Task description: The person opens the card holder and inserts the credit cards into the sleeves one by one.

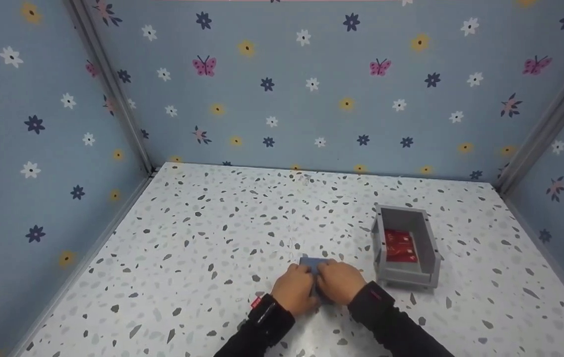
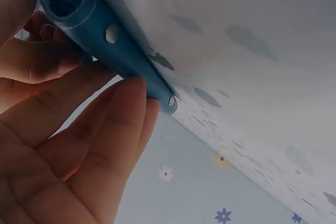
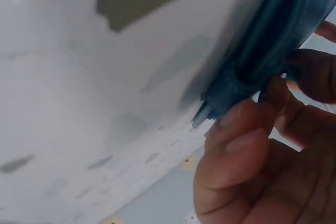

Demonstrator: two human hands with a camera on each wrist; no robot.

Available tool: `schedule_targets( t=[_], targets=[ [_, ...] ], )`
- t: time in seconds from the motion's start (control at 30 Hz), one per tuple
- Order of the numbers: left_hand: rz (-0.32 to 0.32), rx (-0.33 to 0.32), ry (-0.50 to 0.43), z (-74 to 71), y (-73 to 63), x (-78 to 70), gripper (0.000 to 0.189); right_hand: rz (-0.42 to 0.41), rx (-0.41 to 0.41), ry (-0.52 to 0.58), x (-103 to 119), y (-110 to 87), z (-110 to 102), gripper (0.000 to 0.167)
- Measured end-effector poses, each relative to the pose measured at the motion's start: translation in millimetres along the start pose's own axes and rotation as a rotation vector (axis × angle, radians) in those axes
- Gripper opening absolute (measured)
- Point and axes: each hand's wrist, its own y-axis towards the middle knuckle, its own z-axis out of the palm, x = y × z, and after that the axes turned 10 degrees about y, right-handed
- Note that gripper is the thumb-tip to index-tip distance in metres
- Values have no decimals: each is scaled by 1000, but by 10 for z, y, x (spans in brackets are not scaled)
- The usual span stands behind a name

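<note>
A small blue leather-look case (image 1: pixel 312 261) with metal snaps lies on the speckled tabletop, mostly covered by both hands. My left hand (image 1: pixel 292 291) grips its left side. In the left wrist view, fingertips lie against the snapped edge of the case (image 2: pixel 118 51), and its near end gapes open. My right hand (image 1: pixel 342 283) holds the right side. Seen from the right wrist, fingers pinch a thin part at the edge of the case (image 3: pixel 236 85), where a fold stands apart. What the case holds inside cannot be made out.
To the right of the hands stands a grey plastic bin (image 1: pixel 406 277) with flat red packets (image 1: pixel 400 246) in it. The white speckled table (image 1: pixel 202 228) is bounded by flowered blue walls (image 1: pixel 282 99) at the back and both sides.
</note>
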Motion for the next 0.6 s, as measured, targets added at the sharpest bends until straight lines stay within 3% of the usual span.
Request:
schedule_targets(
  t=[0.23,0.4,0.5,0.6],
  targets=[
    [-2,-10,29,-26,6,-9,34,-30,18,79,-34,15,-49,13],
    [-15,3,77,-32,7,-12,38,70,35,220,-116,-4,-203,19],
    [-28,34,62,-38,11,-16,42,121,7,254,-193,-53,-283,20],
    [-34,50,42,-34,17,-17,46,115,-38,246,-260,-114,-330,21]
  ],
)
